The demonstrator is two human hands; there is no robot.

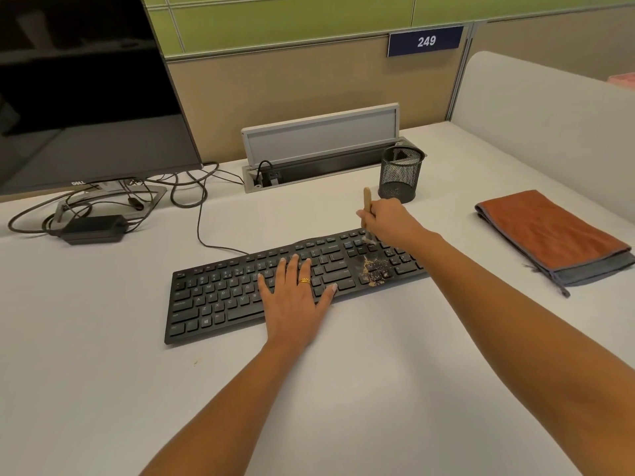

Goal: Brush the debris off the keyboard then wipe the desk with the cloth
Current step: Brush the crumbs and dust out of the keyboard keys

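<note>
White desk (pixel 343 389) is carrying the black keyboard (pixel 213 297) at its middle, with the orange cloth (pixel 549 231) lying folded near the right edge. The risk: a hard flick could be driving grit between the keys or skidding the board, though the left hand (pixel 295 297) is pressing spread flat on it. The right hand (pixel 388 221) is pinching the wooden brush (pixel 367 201) upright, bristles touching the keys. The tan debris (pixel 376 269) is lying just nearside of it, at the keyboard's right end.
</note>
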